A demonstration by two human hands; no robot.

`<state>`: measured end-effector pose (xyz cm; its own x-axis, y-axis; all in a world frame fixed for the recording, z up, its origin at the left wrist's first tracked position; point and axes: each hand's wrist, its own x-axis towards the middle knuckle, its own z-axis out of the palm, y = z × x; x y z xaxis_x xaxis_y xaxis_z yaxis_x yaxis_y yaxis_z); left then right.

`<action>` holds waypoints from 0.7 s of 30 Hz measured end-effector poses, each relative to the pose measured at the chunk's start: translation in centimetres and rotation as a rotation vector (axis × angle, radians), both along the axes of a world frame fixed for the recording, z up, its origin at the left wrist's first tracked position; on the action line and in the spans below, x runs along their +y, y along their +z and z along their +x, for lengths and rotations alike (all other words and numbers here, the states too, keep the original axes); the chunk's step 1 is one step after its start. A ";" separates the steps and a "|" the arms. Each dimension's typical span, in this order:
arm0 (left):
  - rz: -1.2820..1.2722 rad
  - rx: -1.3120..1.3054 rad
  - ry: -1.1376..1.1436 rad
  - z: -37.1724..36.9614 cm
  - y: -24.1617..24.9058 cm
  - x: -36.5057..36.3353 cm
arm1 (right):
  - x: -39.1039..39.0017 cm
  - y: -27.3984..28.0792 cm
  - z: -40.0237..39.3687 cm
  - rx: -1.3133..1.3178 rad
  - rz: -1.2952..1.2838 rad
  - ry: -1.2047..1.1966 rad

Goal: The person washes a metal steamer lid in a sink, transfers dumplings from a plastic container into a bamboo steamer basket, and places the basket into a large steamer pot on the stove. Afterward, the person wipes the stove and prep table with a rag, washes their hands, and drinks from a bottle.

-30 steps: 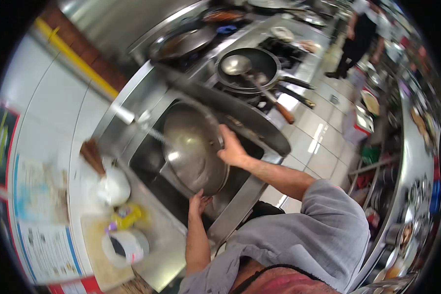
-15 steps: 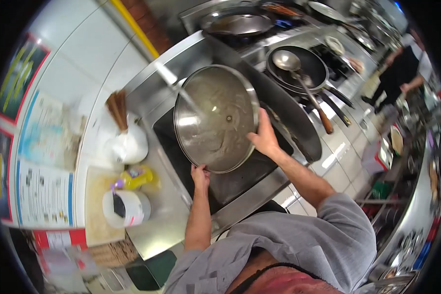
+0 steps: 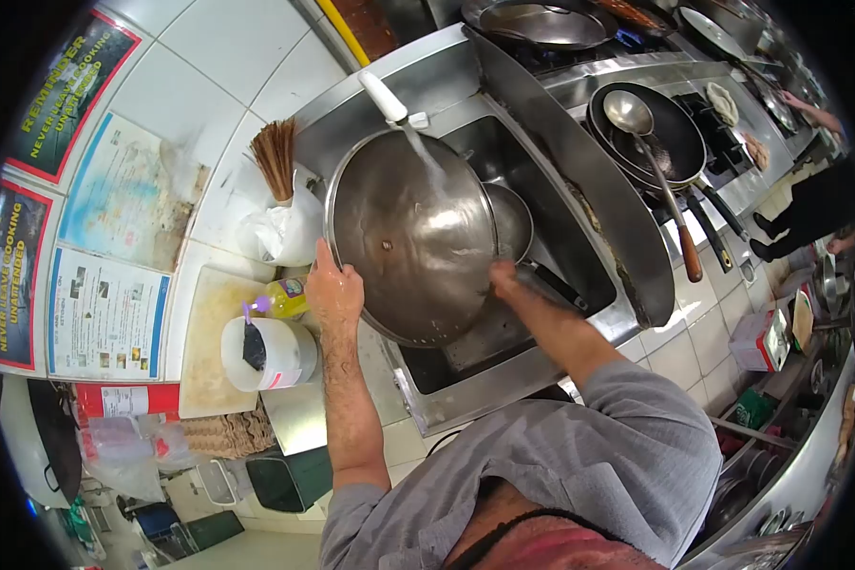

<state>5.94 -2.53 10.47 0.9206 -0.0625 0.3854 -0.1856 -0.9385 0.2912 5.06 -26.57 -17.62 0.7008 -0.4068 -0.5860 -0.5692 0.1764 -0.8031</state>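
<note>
A large round metal lid (image 3: 399, 275) with a small fastener at its middle is held over the sink (image 3: 465, 404). My left hand (image 3: 335, 290) grips its left rim, thumb side up along the edge. My right hand (image 3: 505, 277), slightly blurred, is closed at the right rim. Water runs from the white tap (image 3: 385, 98) onto the lid's upper surface, which looks wet and shiny. Partly covered by the lid, a small pan (image 3: 511, 223) with a black handle lies in the sink.
Left of the sink stand a stick brush (image 3: 274, 160), a yellow soap bottle (image 3: 287, 297) and a white tub (image 3: 271, 356). Black frying pans (image 3: 679, 133) and a ladle (image 3: 627, 112) rest on the right, with handles jutting out. Another person (image 3: 812, 214) stands at far right.
The lid has shifted left relative to the sink, its fastener now left of its middle in view. My left hand has moved up the left rim. The pan beneath has come into view.
</note>
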 end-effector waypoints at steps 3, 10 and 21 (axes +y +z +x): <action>0.056 0.068 0.036 0.6 -0.4 2.3 | -2.1 0.4 5.9 -0.011 -0.644 0.257; -0.062 0.192 -0.004 4.8 -2.2 -0.3 | -1.1 12.5 19.0 -0.655 -0.678 0.415; -0.347 0.217 -0.568 17.5 -8.3 -8.3 | -8.4 23.3 10.5 -0.429 -1.400 0.942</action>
<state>23.39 -10.84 2.17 0.8405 -0.4633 0.2810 -0.5234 -0.5598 0.6424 15.51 -34.94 5.66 0.9742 0.2029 0.0986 0.2164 -0.9640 -0.1546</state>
